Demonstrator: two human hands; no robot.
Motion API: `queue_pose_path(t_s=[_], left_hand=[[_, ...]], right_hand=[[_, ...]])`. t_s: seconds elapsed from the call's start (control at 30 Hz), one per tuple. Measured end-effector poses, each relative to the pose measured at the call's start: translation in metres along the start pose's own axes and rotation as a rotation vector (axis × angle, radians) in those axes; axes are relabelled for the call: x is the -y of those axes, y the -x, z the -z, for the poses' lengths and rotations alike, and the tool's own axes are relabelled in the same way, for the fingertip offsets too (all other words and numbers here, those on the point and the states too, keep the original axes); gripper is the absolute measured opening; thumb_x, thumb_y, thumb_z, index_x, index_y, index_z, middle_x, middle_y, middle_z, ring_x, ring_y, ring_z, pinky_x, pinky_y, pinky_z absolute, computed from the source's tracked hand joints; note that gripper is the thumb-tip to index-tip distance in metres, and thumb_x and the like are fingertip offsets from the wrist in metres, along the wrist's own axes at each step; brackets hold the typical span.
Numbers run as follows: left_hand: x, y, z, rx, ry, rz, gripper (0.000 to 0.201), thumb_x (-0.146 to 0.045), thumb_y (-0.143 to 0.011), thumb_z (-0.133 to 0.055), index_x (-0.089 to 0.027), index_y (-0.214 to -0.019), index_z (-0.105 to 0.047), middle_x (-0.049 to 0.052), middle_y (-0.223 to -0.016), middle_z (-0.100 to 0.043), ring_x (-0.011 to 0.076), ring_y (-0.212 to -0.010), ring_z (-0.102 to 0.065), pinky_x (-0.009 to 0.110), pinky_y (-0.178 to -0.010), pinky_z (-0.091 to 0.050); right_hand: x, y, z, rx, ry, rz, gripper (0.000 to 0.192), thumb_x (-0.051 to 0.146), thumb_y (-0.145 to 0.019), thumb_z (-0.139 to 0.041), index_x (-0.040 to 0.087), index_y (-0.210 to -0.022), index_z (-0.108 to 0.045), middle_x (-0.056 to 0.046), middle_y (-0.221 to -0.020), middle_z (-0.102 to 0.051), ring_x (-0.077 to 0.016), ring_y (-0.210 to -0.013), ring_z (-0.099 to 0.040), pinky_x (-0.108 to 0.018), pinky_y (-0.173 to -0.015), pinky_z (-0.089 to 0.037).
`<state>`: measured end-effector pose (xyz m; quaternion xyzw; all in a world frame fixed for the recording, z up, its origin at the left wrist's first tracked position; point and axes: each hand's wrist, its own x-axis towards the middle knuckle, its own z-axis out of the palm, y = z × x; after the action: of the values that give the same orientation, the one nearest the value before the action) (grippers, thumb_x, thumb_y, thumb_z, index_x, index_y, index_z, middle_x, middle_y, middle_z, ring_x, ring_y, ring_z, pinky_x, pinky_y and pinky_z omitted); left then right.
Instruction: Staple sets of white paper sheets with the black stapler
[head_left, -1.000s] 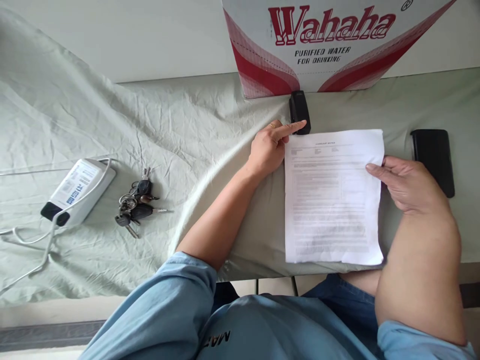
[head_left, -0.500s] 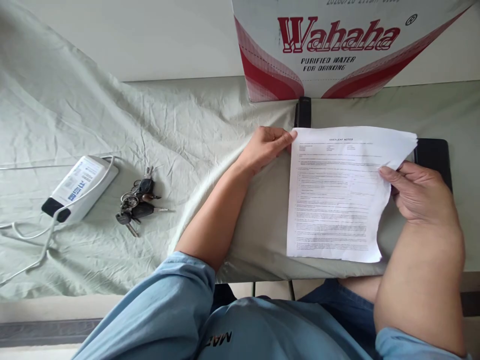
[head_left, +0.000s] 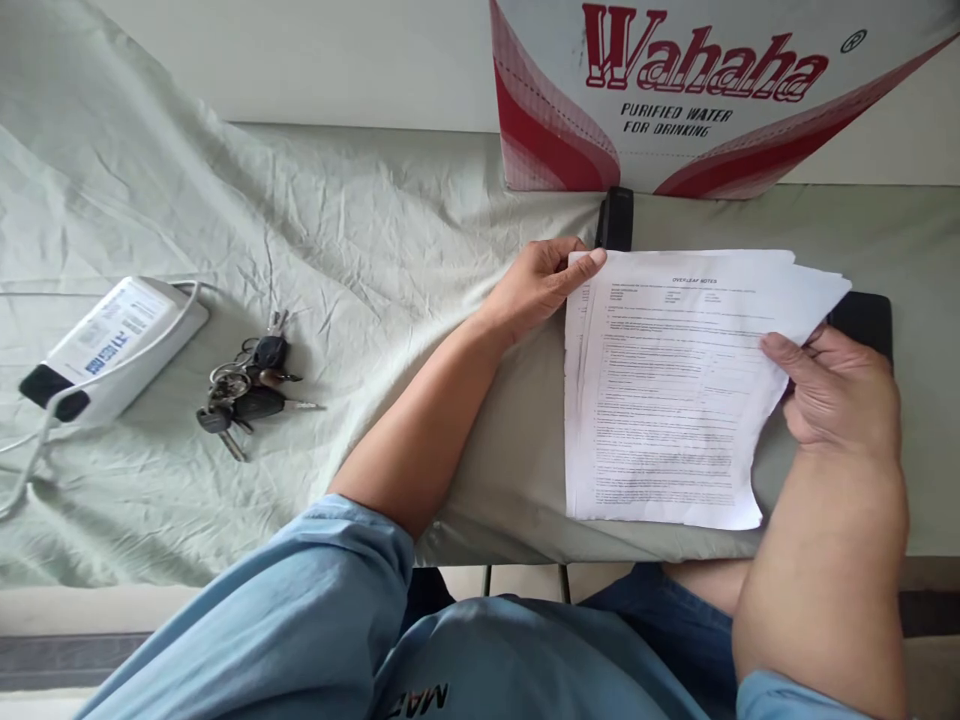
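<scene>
Several printed paper sheets (head_left: 667, 400), the top one headed "Overleaf Notes", lie in a slightly fanned stack before me. My left hand (head_left: 544, 280) pinches their top left corner between thumb and fingers. On the right edge, my right hand (head_left: 836, 385) grips the sheets with the thumb on top, and the paper bends there. Just above the top edge stands a black stapler-like object (head_left: 616, 220), its lower part hidden. A flat black object (head_left: 866, 320) lies behind my right hand, partly covered by the hand and paper.
A Wahaha water carton (head_left: 690, 110) stands at the back against the wall. To the left lie a bunch of keys (head_left: 251, 385) and a white box-shaped device (head_left: 120, 345) with a white cable. A wrinkled pale green cloth (head_left: 420, 220) covers the table.
The sheets have fanned apart, with under sheets now showing at the left and top edges. My left thumb has moved further onto the paper. The view has shifted slightly.
</scene>
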<state>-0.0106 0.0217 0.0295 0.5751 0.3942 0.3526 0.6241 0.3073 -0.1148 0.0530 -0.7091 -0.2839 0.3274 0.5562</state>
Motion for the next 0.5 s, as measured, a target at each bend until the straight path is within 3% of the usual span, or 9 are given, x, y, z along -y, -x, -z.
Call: queue_pose_path(t_s=[0.1, 0.27, 0.37, 0.5], left_hand=[[-0.003, 0.0, -0.001, 0.04, 0.03, 0.028, 0.063, -0.075, -0.107, -0.085, -0.022, -0.085, -0.058, -0.001, -0.076, -0.049, 0.0138, -0.074, -0.052, 0.032, -0.07, -0.048], [0.011, -0.008, 0.0, 0.015, 0.047, -0.001, 0.047, -0.045, -0.094, -0.105, -0.022, -0.09, -0.065, 0.001, -0.078, -0.058, 0.0187, -0.079, -0.066, 0.035, -0.07, -0.056], [0.019, -0.012, 0.0, 0.002, 0.053, -0.035, 0.043, -0.035, -0.09, -0.107, -0.021, -0.091, -0.066, 0.001, -0.078, -0.059, 0.0214, -0.083, -0.071, 0.035, -0.07, -0.06], [0.016, -0.01, -0.001, 0.02, 0.101, -0.035, 0.046, -0.033, -0.087, -0.11, -0.021, -0.093, -0.066, 0.003, -0.082, -0.064, 0.0243, -0.09, -0.076, 0.035, -0.072, -0.062]], right_hand=[[0.0, 0.002, 0.009, -0.024, 0.085, 0.019, 0.062, 0.051, -0.035, -0.121, 0.027, -0.085, -0.092, -0.001, -0.085, -0.085, -0.0297, -0.097, -0.082, -0.065, -0.134, -0.057], [-0.007, 0.002, 0.021, -0.091, 0.169, 0.107, 0.05, 0.053, -0.046, -0.117, 0.028, -0.08, -0.09, -0.001, -0.085, -0.084, -0.0298, -0.095, -0.081, -0.067, -0.129, -0.061], [-0.01, 0.001, 0.02, -0.149, 0.127, 0.202, 0.048, 0.053, -0.05, -0.115, 0.027, -0.081, -0.09, -0.001, -0.089, -0.086, -0.0272, -0.09, -0.08, -0.066, -0.121, -0.067], [-0.008, -0.002, 0.009, -0.193, 0.05, 0.221, 0.048, 0.046, -0.047, -0.115, 0.025, -0.082, -0.09, -0.003, -0.094, -0.088, -0.0229, -0.084, -0.076, -0.06, -0.111, -0.072]])
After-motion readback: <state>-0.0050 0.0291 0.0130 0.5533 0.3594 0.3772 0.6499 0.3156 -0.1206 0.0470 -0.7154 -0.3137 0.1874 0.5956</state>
